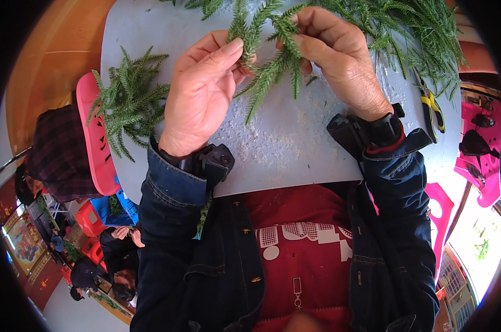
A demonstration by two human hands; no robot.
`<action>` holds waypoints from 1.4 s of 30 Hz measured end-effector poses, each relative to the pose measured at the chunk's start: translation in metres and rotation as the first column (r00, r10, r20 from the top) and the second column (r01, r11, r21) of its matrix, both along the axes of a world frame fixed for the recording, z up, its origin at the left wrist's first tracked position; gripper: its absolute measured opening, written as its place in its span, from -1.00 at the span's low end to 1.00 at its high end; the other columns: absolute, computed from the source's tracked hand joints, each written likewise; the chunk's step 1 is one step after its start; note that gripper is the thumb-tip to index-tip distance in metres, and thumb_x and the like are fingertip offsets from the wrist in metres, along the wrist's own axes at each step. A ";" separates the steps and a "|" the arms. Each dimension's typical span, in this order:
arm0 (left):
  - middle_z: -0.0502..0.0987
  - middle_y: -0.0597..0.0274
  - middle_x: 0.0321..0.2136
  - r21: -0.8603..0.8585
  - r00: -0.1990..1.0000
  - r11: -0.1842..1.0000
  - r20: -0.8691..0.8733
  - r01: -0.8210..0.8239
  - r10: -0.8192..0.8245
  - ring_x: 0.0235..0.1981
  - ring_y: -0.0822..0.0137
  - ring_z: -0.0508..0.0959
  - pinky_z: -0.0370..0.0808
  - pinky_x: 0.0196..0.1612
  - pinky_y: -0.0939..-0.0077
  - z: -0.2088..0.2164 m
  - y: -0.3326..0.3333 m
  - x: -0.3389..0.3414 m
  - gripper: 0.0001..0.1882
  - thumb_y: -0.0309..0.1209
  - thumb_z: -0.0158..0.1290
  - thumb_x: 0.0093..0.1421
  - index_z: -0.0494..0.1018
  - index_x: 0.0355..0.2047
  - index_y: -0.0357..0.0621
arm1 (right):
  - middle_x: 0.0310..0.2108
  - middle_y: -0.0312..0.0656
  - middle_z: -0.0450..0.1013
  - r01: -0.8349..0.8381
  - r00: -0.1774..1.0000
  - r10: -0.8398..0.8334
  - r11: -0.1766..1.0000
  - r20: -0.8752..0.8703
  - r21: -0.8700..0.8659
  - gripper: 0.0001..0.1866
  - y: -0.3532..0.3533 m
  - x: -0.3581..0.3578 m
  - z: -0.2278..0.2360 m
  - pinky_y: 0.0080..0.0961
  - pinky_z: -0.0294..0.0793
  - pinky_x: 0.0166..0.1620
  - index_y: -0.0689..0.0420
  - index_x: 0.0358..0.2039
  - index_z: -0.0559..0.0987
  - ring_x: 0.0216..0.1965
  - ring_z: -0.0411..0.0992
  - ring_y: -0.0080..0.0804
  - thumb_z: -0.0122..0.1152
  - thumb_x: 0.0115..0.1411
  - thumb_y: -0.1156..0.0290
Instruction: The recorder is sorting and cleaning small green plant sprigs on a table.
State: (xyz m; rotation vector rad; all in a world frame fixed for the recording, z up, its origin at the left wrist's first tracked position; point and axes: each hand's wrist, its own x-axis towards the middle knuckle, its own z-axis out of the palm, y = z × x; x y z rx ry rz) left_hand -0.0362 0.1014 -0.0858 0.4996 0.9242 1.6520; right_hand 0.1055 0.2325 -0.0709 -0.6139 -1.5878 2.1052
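Note:
A green artificial fir sprig point(268, 72) with several needled branches hangs between my two hands above the table. My left hand point(203, 88) pinches one of its branches between thumb and fingers. On the other side, my right hand point(339, 58) grips the sprig's upper right part, fingers bent around it. Its lower tips point down toward the tabletop point(295, 160), which is strewn with pale crumbs. Where the branches join is partly covered by needles and fingers.
At the left table edge lies a bunch of green sprigs point(131, 99), beside a pink chair point(93, 138). A larger heap of sprigs point(411, 33) fills the far right. Yellow-and-black pliers point(432, 108) rest on the right. Other people point(120, 260) sit at lower left near a blue crate point(109, 209).

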 end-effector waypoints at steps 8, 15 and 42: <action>0.47 0.27 -0.40 0.033 0.975 0.981 -0.112 -0.189 0.191 -0.36 0.48 0.44 0.33 -0.24 0.57 0.003 -0.002 0.003 -0.86 -0.42 -0.03 0.20 0.42 -0.33 -0.27 | -0.50 -0.39 0.35 -0.098 0.995 0.090 0.956 0.042 0.275 -0.87 0.005 0.005 -0.013 -0.77 0.19 -0.50 0.23 -0.29 0.43 -0.58 0.21 -0.72 0.05 0.15 0.48; 0.43 0.27 -0.45 -0.075 0.988 0.996 0.148 0.058 -0.047 -0.37 0.40 0.42 0.33 -0.24 0.52 0.013 -0.001 -0.002 -0.84 -0.40 -0.05 0.21 0.40 -0.32 -0.27 | -0.49 -0.38 0.37 -0.088 0.995 0.094 0.988 -0.043 0.124 -0.82 0.005 0.004 -0.010 -0.79 0.12 -0.55 0.21 -0.25 0.46 -0.59 0.20 -0.75 0.11 0.15 0.43; 0.45 0.17 -0.46 0.097 0.983 0.995 0.183 0.002 -0.020 -0.29 0.26 0.41 0.30 -0.18 0.41 0.001 -0.005 -0.002 -0.80 -0.44 -0.14 0.14 0.40 -0.32 -0.32 | -0.42 -0.39 0.40 -0.156 0.980 0.141 0.982 -0.138 -0.103 -0.75 0.017 0.009 -0.016 -0.75 0.24 -0.46 0.21 -0.21 0.48 -0.50 0.26 -0.72 0.07 0.20 0.30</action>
